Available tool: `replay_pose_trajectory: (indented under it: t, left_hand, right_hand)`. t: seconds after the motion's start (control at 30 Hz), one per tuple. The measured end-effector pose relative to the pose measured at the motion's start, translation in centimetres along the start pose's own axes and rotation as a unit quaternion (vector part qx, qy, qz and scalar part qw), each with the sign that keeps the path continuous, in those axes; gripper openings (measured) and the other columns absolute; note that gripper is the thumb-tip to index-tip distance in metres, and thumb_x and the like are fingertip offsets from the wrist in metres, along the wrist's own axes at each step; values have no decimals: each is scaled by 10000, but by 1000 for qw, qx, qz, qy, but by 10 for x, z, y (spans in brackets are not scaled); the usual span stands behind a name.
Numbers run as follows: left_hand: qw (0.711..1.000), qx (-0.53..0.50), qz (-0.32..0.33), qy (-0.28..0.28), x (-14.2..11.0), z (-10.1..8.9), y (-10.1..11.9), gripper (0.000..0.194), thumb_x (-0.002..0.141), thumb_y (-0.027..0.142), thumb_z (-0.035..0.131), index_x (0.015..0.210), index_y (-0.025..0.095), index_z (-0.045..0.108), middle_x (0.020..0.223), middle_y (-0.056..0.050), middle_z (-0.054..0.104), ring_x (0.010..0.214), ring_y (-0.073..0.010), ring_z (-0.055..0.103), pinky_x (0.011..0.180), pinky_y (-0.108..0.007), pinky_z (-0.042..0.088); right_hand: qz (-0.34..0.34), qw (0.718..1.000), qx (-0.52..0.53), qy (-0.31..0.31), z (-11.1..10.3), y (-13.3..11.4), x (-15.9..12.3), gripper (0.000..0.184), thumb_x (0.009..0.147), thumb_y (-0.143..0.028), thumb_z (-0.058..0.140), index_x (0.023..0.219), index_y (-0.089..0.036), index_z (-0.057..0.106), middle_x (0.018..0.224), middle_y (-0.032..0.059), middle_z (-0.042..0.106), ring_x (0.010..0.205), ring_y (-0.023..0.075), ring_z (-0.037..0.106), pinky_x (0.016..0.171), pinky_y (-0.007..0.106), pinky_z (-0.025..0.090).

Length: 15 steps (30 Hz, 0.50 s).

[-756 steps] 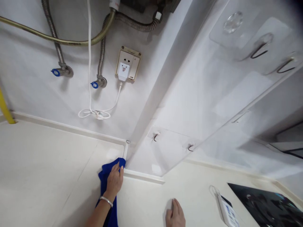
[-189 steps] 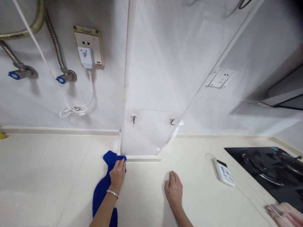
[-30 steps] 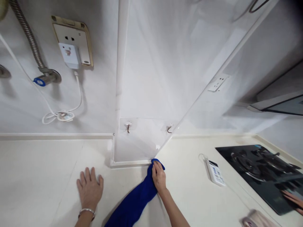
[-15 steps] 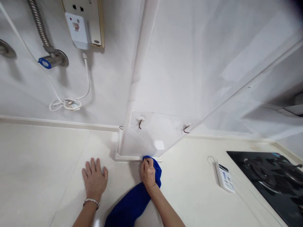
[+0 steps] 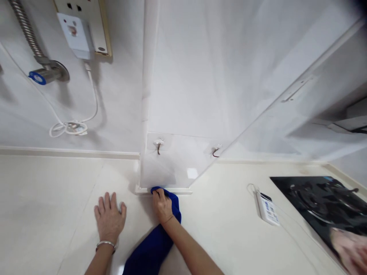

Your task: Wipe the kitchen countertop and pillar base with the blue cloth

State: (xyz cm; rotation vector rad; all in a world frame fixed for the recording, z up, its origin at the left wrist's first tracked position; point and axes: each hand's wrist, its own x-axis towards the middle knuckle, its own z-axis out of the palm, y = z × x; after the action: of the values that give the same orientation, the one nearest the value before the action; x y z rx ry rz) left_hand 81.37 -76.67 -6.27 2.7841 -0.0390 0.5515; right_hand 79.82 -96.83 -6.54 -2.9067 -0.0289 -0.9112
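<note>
My right hand (image 5: 162,206) is closed on a blue cloth (image 5: 150,248), pressing a bunched end of it against the ledge (image 5: 183,191) at the foot of the tiled pillar. The rest of the cloth trails under my wrist toward the bottom of the view. To the left, my left hand (image 5: 110,215) lies flat on the pale countertop (image 5: 43,206), fingers spread, holding nothing. A metal bracelet (image 5: 106,244) circles that wrist.
Two hooks, a left one (image 5: 158,147) and a right one (image 5: 215,152), stick to the pillar. A white device with a cable (image 5: 268,208) lies right, near the black gas hob (image 5: 315,202). Another person's blurred hand (image 5: 351,248) shows lower right. A plug (image 5: 76,36) and valve (image 5: 48,72) are upper left.
My right hand has slid the cloth's end leftward along the ledge. My left hand stays flat on the countertop. The view has shifted slightly, and another person's hand has appeared at lower right.
</note>
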Motion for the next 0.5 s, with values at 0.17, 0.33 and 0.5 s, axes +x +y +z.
replay_pose_trajectory:
  t: [0.17, 0.33, 0.5]
  left_hand:
    - [1000, -1, 2, 13, 1, -1, 1, 589, 952, 397, 340, 1411, 55, 479, 1526, -245, 415, 1484, -403, 253, 1192, -613, 235]
    - [1000, 4, -3, -2, 1, -2, 0, 593, 948, 410, 341, 1405, 62, 491, 1518, -240, 430, 1471, -409, 280, 1185, -611, 256]
    - [1000, 10, -8, 2, 0, 0, 0, 593, 944, 402, 347, 1414, 68, 482, 1530, -232, 420, 1481, -402, 264, 1193, -611, 239]
  right_hand:
    - [-24, 1000, 1, 3, -18, 42, -5, 243, 892, -76, 490, 996, -205, 667, 930, 35, 653, 688, 95, 589, 543, 195, 436]
    - [-4, 1000, 5, 26, -32, 89, -19, 259, 921, -78, 454, 999, -178, 681, 926, 49, 663, 680, 86, 589, 523, 179, 415]
    - [1, 998, 26, 49, -42, 126, -30, 245, 971, -151, 438, 1039, -174, 672, 935, 49, 658, 670, 76, 588, 519, 165, 433]
